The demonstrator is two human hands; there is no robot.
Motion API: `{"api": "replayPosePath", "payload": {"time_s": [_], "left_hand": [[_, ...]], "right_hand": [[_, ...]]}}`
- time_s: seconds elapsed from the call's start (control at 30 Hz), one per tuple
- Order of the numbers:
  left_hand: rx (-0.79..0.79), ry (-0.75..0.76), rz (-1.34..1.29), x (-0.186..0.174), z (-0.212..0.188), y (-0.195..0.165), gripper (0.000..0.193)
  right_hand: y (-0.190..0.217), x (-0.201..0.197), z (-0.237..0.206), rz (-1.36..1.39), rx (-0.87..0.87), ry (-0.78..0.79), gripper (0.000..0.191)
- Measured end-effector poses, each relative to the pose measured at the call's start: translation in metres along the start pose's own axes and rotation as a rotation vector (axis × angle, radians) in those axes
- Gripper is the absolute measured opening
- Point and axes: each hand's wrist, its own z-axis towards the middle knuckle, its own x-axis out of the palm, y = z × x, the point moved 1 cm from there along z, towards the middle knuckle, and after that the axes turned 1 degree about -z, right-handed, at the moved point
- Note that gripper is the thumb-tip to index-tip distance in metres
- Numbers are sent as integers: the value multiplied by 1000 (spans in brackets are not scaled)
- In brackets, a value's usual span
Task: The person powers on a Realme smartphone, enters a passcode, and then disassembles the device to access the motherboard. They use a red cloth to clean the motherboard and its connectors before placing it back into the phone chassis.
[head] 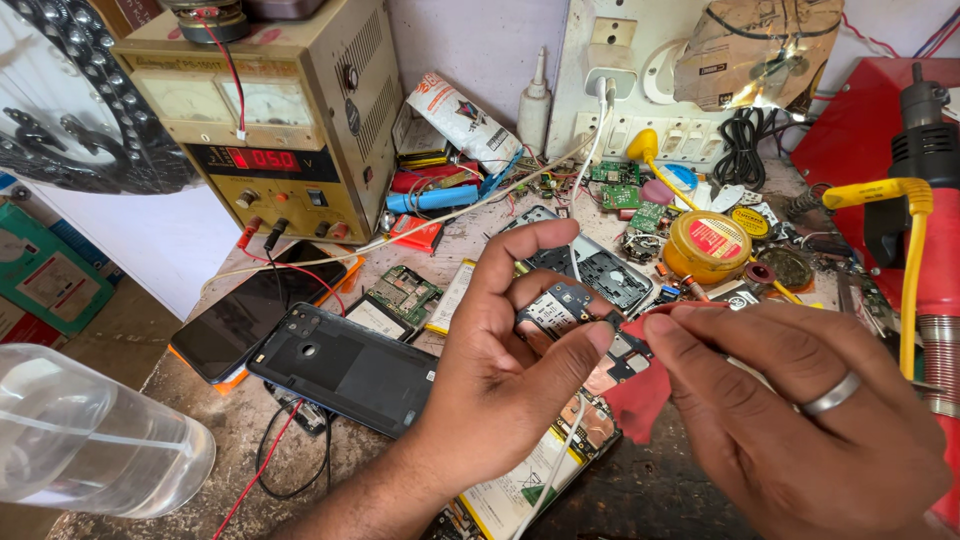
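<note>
Workbench [690, 490], layout as observed. Near centre: left hand [500, 380] held a small circuit board [560, 305] above an opened phone [540, 470]; right hand [800, 420] sat just right of it, fingers pinching a scrap of cloth [640, 395] touching the board. Left of the hands: phone back cover [345, 365], a dark phone [245, 320] beyond it. Far left: power supply unit [270, 110]. Near left: clear bottle [85, 435] lying on its side. Far, behind the hands: phone frame [600, 265], with a round tin [707, 245] to its right. Far right: heat gun [925, 150] on its stand.
</note>
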Motion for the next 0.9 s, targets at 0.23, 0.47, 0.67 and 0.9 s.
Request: {"api": "replayPosePath", "payload": {"time_s": [0.23,0.47,0.67,0.9], "left_hand": [[113,4,281,4,-5,0,63],[-18,-1,37,3,-2,1,65],[-10,1,-61,3,-1,0,65],[37,-15,46,7,-4,-1,66]], "right_hand": [[3,8,-5,-53,-21,-19,37],[-11,7,-3,204,108,-16,33],[-11,0,-1,159,51,18,32],[-5,1,-2,141,42,-15,36]]}}
